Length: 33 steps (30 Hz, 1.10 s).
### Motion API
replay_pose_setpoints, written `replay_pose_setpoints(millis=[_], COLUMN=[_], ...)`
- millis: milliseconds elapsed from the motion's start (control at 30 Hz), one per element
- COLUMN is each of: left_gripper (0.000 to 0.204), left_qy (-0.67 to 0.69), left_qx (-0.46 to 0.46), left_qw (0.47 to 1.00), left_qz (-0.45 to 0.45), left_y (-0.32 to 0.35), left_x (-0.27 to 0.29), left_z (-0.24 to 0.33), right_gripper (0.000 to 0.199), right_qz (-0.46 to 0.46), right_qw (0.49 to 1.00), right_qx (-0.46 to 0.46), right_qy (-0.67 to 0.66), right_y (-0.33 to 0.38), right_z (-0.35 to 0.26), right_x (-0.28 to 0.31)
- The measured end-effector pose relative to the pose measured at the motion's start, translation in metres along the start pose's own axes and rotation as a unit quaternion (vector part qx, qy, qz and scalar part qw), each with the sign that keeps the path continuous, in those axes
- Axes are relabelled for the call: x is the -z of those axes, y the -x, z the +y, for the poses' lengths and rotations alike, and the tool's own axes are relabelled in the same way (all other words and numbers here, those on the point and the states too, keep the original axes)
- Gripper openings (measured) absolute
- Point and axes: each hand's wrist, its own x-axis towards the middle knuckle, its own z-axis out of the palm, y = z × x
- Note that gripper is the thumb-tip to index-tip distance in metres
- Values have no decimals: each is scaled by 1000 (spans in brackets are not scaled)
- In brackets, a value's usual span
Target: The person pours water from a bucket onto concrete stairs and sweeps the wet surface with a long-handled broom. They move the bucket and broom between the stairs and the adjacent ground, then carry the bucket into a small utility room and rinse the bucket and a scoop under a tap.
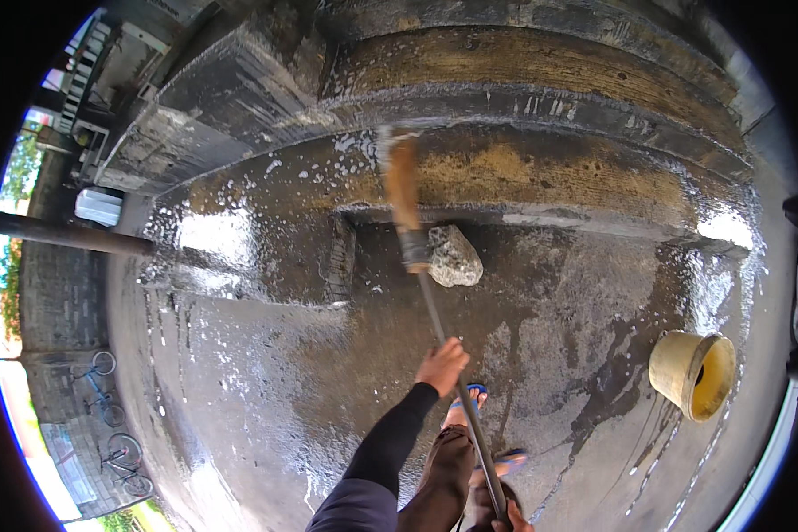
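Long-handled broom (421, 266) running almost straight away from the body, bristle head (402, 182) far out against the wet step (541, 191), handle slanting back and slightly right toward the lower edge. Left hand (441, 365) closed around the handle midway, the nearer of the two to the head; right hand (510, 519) closed, apparently, around the handle's end, though mostly cut off at the rim. Grey stone (455, 256) just right of the collar where head meets handle, touching or nearly so, blocking a sweep rightward. Yellow bucket (693, 374) tipped on its side, well apart to the right. Sandalled feet (466, 399) directly beneath the handle. Bicycles (111, 412) far left, beyond the wet concrete floor (266, 390).
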Motion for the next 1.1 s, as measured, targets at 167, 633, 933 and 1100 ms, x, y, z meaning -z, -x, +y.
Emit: replay_pose_setpoints(millis=[167, 633, 933, 1100], left_gripper=[20, 39, 20, 26], left_qy=[9, -28, -132, 6], left_qx=[133, -65, -172, -65], left_qw=[990, 996, 975, 997], left_qz=[55, -53, 44, 44], left_y=[135, 417, 182, 273], left_x=[1, 108, 76, 79], left_z=[-89, -83, -176, -376], right_gripper=[58, 45, 51, 54], right_qz=[-93, 55, 214, 13], right_qw=[992, 974, 975, 994], right_qx=[-7, -61, -11, -110], right_qy=[80, -211, -50, -10], right_y=[6, 313, 112, 66], right_z=[-24, 4, -199, -297], right_x=[-41, -364, -443, -484])
